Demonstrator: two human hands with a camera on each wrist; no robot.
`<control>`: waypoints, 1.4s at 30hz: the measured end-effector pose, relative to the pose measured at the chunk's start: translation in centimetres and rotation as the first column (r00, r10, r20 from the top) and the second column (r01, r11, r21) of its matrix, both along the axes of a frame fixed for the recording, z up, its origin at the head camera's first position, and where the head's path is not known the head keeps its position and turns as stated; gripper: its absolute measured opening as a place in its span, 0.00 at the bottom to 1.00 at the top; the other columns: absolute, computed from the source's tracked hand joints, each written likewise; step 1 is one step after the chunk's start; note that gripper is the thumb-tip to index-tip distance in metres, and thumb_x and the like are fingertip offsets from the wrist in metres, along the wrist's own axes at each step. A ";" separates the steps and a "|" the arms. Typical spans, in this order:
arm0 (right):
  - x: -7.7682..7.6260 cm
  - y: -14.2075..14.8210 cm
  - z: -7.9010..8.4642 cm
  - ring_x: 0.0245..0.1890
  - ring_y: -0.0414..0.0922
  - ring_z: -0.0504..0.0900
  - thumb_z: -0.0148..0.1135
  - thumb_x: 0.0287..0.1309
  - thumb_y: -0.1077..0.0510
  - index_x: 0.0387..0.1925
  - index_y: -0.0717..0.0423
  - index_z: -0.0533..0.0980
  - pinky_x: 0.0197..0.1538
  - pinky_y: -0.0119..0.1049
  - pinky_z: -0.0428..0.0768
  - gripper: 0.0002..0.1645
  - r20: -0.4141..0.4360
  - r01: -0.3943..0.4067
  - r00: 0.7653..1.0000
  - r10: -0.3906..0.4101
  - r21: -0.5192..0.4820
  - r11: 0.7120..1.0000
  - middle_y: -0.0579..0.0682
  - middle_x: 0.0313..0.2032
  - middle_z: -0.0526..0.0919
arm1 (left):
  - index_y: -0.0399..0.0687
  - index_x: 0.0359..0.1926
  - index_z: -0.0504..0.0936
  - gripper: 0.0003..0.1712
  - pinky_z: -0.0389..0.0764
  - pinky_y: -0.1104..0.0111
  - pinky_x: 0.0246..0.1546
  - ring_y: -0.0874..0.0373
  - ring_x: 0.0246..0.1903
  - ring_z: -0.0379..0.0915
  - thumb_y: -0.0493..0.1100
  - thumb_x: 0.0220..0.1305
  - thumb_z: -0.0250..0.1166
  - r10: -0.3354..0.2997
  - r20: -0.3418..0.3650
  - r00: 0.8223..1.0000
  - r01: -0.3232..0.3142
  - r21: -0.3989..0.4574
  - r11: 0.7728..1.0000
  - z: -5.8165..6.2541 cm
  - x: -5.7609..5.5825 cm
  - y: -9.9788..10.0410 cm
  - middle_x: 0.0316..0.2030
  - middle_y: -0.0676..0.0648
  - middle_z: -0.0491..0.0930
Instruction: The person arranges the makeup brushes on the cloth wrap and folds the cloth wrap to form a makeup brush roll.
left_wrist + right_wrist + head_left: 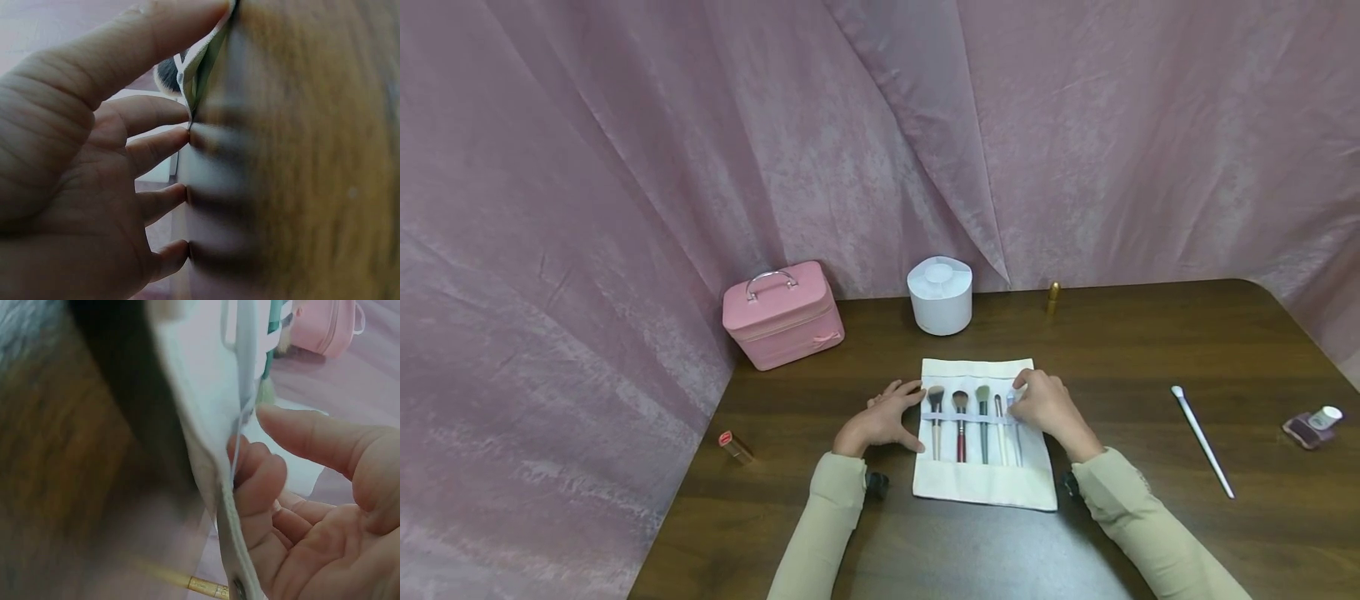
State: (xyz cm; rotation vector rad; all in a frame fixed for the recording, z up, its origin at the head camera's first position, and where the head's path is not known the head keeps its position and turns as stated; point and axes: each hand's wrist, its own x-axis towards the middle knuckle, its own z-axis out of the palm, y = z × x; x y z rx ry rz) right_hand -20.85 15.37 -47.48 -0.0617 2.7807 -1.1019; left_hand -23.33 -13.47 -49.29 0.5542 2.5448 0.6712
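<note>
A white cloth brush roll point(985, 483) lies unrolled on the table, several makeup brushes held upright under its pale elastic band. My left hand point(891, 418) rests at the roll's left edge with fingers spread; in the left wrist view its thumb and index fingertip point(178, 112) touch the cloth edge. At the roll's right side, my right hand point(1048, 406) pinches the rightmost makeup brush point(1017, 446) near its upper end. The right wrist view shows curled fingers point(259, 481) against the cloth and the thumb by the brush; the fingertips partly hide its head.
A pink cosmetic case point(786, 321) and a white lidded container point(940, 300) stand at the back. A gold tube point(1053, 297) is near the back edge, a lipstick point(735, 447) at left. To the right lie a white brush point(1202, 442) and a nail polish bottle point(1312, 427).
</note>
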 end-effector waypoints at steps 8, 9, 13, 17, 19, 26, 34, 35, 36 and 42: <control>-0.2 1.3 0.4 0.37 0.55 0.83 0.65 0.64 0.58 0.47 0.71 0.79 0.40 0.49 0.80 0.18 -0.074 -0.018 0.997 0.015 -0.040 0.999 0.63 0.36 0.86 | 0.48 0.76 0.64 0.55 0.45 0.36 0.70 0.44 0.78 0.36 0.47 0.50 0.82 0.000 -0.010 1.000 0.000 0.014 1.000 0.1 0.2 0.0 0.78 0.48 0.52; -0.2 1.5 0.4 0.38 0.55 0.83 0.64 0.65 0.58 0.47 0.71 0.79 0.40 0.49 0.80 0.18 -0.083 -0.018 0.996 0.013 -0.052 0.998 0.62 0.36 0.85 | 0.48 0.76 0.64 0.55 0.45 0.36 0.70 0.44 0.78 0.36 0.47 0.50 0.82 0.001 -0.009 1.000 -0.001 0.016 1.000 0.1 0.2 0.0 0.78 0.48 0.52; -0.4 2.1 0.4 0.39 0.56 0.82 0.63 0.66 0.57 0.47 0.70 0.79 0.43 0.51 0.78 0.18 -0.123 -0.005 0.992 -0.006 -0.091 0.996 0.62 0.37 0.85 | 0.47 0.76 0.64 0.55 0.45 0.36 0.70 0.44 0.78 0.36 0.47 0.50 0.82 -0.002 -0.012 1.000 0.002 0.017 1.000 0.2 0.1 -0.1 0.78 0.48 0.52; -0.5 2.6 0.5 0.41 0.56 0.81 0.61 0.68 0.57 0.48 0.70 0.79 0.43 0.50 0.78 0.18 -0.130 0.011 0.991 -0.026 -0.113 0.993 0.63 0.41 0.84 | 0.49 0.77 0.64 0.55 0.45 0.37 0.70 0.44 0.78 0.36 0.47 0.51 0.82 -0.003 -0.010 1.000 0.003 0.012 1.000 0.2 0.0 -0.2 0.78 0.48 0.52; -0.5 2.9 0.6 0.42 0.56 0.81 0.60 0.69 0.57 0.48 0.69 0.79 0.42 0.48 0.78 0.17 -0.131 0.014 0.991 -0.030 -0.126 0.992 0.63 0.41 0.84 | 0.49 0.77 0.64 0.55 0.45 0.36 0.70 0.44 0.78 0.36 0.47 0.51 0.82 -0.004 -0.011 1.000 0.004 0.012 1.000 0.2 0.0 -0.2 0.78 0.48 0.52; -0.1 4.8 0.8 0.38 0.53 0.83 0.59 0.70 0.57 0.48 0.69 0.79 0.37 0.44 0.79 0.17 -0.156 0.044 0.986 -0.064 -0.131 0.990 0.62 0.40 0.84 | 0.48 0.76 0.64 0.55 0.45 0.36 0.70 0.43 0.78 0.36 0.47 0.51 0.82 -0.012 -0.018 1.000 0.012 0.019 1.000 0.1 0.0 -0.2 0.78 0.48 0.52; 0.4 8.6 -0.2 0.40 0.60 0.82 0.60 0.69 0.56 0.46 0.70 0.79 0.39 0.51 0.77 0.18 -0.212 0.120 0.969 -0.130 -0.059 0.991 0.66 0.40 0.84 | 0.49 0.77 0.63 0.55 0.45 0.35 0.69 0.43 0.78 0.36 0.47 0.51 0.82 -0.018 -0.009 1.000 0.018 0.019 1.000 -0.2 -0.1 -0.1 0.78 0.47 0.52; 0.5 9.1 -0.2 0.41 0.61 0.82 0.61 0.69 0.56 0.45 0.70 0.79 0.39 0.53 0.77 0.18 -0.222 0.130 0.965 -0.138 -0.049 0.990 0.67 0.40 0.84 | 0.49 0.77 0.63 0.55 0.45 0.35 0.69 0.43 0.78 0.36 0.47 0.51 0.82 -0.016 -0.010 1.000 0.016 0.021 1.000 -0.2 -0.1 -0.1 0.78 0.47 0.52; 0.6 9.6 -0.3 0.40 0.62 0.82 0.61 0.68 0.56 0.45 0.70 0.79 0.39 0.54 0.77 0.17 -0.235 0.139 0.961 -0.143 -0.037 0.990 0.67 0.40 0.84 | 0.49 0.77 0.63 0.55 0.45 0.35 0.69 0.43 0.78 0.36 0.47 0.51 0.82 -0.013 -0.011 1.000 0.014 0.020 1.000 -0.2 -0.1 -0.1 0.78 0.48 0.52; 1.5 12.5 -0.1 0.40 0.66 0.81 0.63 0.67 0.57 0.46 0.72 0.77 0.39 0.59 0.76 0.18 -0.243 0.154 0.959 -0.143 0.028 0.988 0.68 0.39 0.85 | 0.50 0.77 0.63 0.55 0.45 0.36 0.70 0.44 0.78 0.35 0.47 0.51 0.82 -0.010 -0.007 1.000 0.010 0.018 1.000 -0.1 -0.1 -0.2 0.78 0.49 0.51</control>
